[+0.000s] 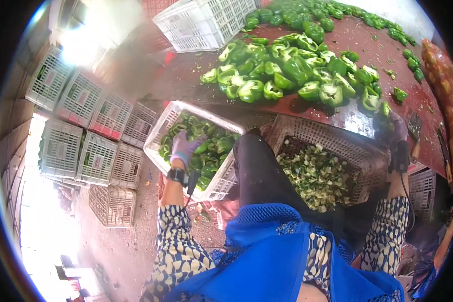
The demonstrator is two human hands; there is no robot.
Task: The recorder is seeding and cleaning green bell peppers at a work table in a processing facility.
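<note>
My left hand (185, 146), in a pale purple glove, is over the white plastic crate (228, 188) of cut green bell peppers (211, 145). Its fingers are spread, with no pepper visibly gripped. At the right edge of the red tabletop (381, 56), my right hand (397, 127), also gloved, lies beside a cut pepper piece (384, 108). Haze blurs its fingers, so whether it grips anything is unclear. Just right of it rests a blade with a wooden handle (415, 151). Halved green peppers (294, 70) are heaped on the tabletop ahead.
Between table and lap stands a crate (324, 128) of pepper cores and scraps (317, 175). Stacked crates (94, 124) line the left side. A white crate (200, 26) sits at the back left. A filled net bag (441, 83) and another person's arm (446, 238) are at right.
</note>
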